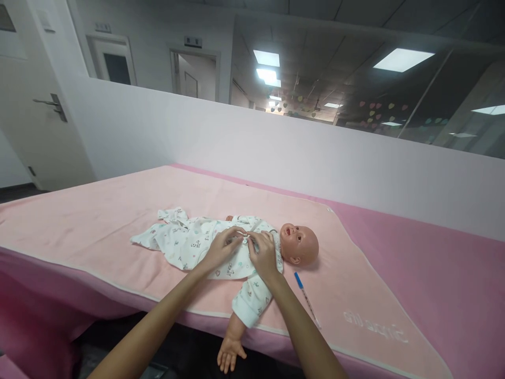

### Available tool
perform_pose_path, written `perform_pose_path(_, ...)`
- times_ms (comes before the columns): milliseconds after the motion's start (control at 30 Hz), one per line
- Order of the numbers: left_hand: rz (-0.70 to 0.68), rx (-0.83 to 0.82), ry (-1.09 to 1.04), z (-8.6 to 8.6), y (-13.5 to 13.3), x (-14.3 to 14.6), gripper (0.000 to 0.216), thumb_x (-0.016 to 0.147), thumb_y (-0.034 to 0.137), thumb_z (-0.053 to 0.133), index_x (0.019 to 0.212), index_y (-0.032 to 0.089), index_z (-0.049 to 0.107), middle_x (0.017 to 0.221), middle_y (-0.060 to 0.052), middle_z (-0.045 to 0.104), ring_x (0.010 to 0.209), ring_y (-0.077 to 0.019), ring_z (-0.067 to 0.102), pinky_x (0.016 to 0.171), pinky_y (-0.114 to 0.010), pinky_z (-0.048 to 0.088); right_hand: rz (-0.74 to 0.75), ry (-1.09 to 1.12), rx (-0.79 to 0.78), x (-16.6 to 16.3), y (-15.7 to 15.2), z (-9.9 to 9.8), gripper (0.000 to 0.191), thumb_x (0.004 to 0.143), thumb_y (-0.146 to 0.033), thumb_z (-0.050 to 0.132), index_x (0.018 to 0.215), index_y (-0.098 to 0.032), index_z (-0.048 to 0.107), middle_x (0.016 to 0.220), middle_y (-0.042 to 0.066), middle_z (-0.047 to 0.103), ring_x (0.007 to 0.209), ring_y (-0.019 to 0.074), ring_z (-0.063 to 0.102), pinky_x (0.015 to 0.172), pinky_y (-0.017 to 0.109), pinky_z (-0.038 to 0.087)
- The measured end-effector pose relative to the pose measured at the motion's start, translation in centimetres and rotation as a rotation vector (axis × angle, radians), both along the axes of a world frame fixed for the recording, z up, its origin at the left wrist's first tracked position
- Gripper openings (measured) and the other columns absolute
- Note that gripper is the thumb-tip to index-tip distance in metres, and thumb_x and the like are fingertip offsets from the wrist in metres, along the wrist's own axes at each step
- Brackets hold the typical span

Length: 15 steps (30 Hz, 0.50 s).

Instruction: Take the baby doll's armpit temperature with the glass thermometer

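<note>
A baby doll (300, 245) lies on its back, its head to the right and one bare hand hanging over the table's near edge. It wears white printed baby clothes (189, 245) with long sleeves and legs. Over the chest, my left hand (224, 246) pinches the front of the garment with curled fingers. Close beside it, my right hand (263, 251) has its fingertips closed on the same front opening. A small round snap button (245, 241) shows between the two hands. The fingertips partly hide the cloth they grip.
A thermometer with a blue cap (299, 280) lies right of my right forearm. Under the doll spreads a peach-coloured pad (118, 205) on a pink-covered table (442, 252). Behind stands a white wall (244, 142) with a window above it, and a door (39, 105) is at far left.
</note>
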<state>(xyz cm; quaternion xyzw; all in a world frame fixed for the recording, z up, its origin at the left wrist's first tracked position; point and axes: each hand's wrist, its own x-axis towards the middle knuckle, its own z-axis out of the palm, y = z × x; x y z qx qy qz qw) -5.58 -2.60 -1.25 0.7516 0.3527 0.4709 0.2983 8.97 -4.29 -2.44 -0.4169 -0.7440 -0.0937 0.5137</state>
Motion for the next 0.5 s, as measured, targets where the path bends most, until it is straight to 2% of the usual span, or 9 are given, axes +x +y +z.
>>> perform_pose_path(133,0.065,-0.025,-0.048,-0.08,-0.13,0.24,0.03,0.08,0.037,0.05,0.104,0.021,0.058,0.097,-0.005,0.065,0.087,-0.0191,0.061,0.072,-0.028,0.047,-0.064,0.001,0.022,-0.15,-0.23,0.07,0.014,0.084,-0.014,0.045,0.086,-0.02,0.058,0.077,0.002,0.061,0.076,0.0147,0.052,0.077,0.031,0.038)
perform_pose_path(267,0.159,-0.015,-0.028,-0.35,-0.13,0.4,0.027,0.077,0.033,0.054,0.101,0.022,0.06,0.084,-0.003,0.067,0.09,-0.0207,0.06,0.078,-0.031,0.047,-0.141,0.001,0.09,-0.31,-0.53,0.16,0.012,0.08,-0.014,0.049,0.081,-0.02,0.059,0.082,0.004,0.057,0.081,0.0164,0.049,0.078,0.033,0.038)
perform_pose_path(500,0.08,-0.058,-0.049,-0.01,0.03,0.45,0.024,0.073,0.022,0.052,0.096,0.02,0.06,0.074,-0.001,0.066,0.073,-0.0163,0.062,0.069,-0.026,0.048,-0.069,-0.022,0.019,-0.21,-0.85,0.25,0.013,0.074,-0.012,0.05,0.08,-0.019,0.059,0.089,0.005,0.053,0.089,0.0184,0.046,0.083,0.036,0.036)
